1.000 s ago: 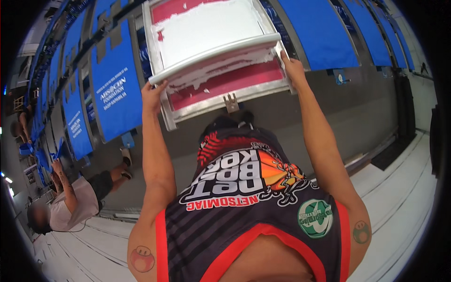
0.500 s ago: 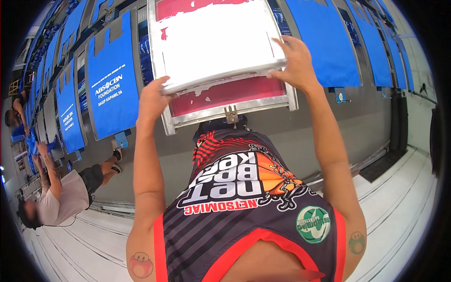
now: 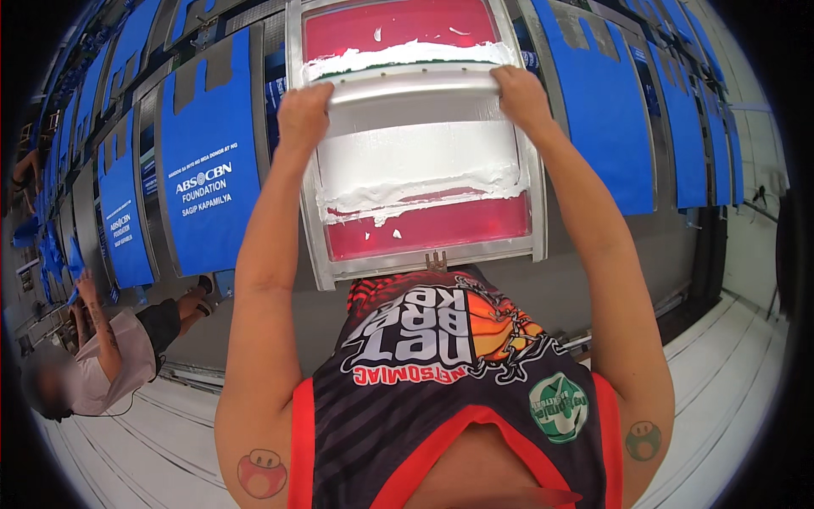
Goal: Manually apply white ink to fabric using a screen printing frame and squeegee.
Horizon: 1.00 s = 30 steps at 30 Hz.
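A metal-framed printing screen with pink mesh lies ahead of me, thick white paste banded across it. A long squeegee with a pale metal holder and a green blade edge spans the screen's upper part, paste heaped along its far side. My left hand is closed round its left end, and my right hand grips the right end. A small metal fitting sits on the frame's near bar.
Rows of blue cloth bags lie flat on boards either side of the screen, continuing to the right. A co-worker in a pale shirt works at the lower left, hands raised near loose blue cloth. A white wall is at the far right.
The squeegee and both hands have moved away from me to the screen's upper part, leaving white paste behind. My right hand's fingers, apart half a second ago, are now closed on the bar.
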Tool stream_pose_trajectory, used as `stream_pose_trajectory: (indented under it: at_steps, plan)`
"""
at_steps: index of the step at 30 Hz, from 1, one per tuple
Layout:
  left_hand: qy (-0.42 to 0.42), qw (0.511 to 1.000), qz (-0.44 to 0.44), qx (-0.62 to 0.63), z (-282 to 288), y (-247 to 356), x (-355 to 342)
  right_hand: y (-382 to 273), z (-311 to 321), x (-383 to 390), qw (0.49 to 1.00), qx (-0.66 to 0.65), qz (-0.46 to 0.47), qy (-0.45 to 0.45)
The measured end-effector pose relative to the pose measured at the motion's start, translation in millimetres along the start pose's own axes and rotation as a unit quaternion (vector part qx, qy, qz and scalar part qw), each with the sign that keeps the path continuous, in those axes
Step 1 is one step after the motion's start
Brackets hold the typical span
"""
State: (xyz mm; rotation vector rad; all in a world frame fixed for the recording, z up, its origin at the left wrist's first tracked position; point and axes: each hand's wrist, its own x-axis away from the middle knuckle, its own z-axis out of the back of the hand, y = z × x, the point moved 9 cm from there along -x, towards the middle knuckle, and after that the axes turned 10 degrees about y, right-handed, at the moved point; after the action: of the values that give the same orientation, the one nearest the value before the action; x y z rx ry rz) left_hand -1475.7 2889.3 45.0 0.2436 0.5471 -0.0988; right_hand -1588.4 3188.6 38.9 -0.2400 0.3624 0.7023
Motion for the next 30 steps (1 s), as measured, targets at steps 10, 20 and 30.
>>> stream_pose_trajectory:
  at_steps: [10, 20, 30]
  plan:
    - [-0.208, 0.969, 0.124, 0.054, 84, 74, 110, -49, 86, 109, 0.983, -0.086, -0.036, -0.158]
    - [-0.059, 0.995, 0.077, 0.028, 60, 79, 157, -48, 61, 153, 0.999, -0.023, -0.042, -0.006]
    - [-0.235, 0.965, 0.063, -0.101, -2, -20, -3, 20, 0, -4, 0.979, 0.101, -0.042, -0.172]
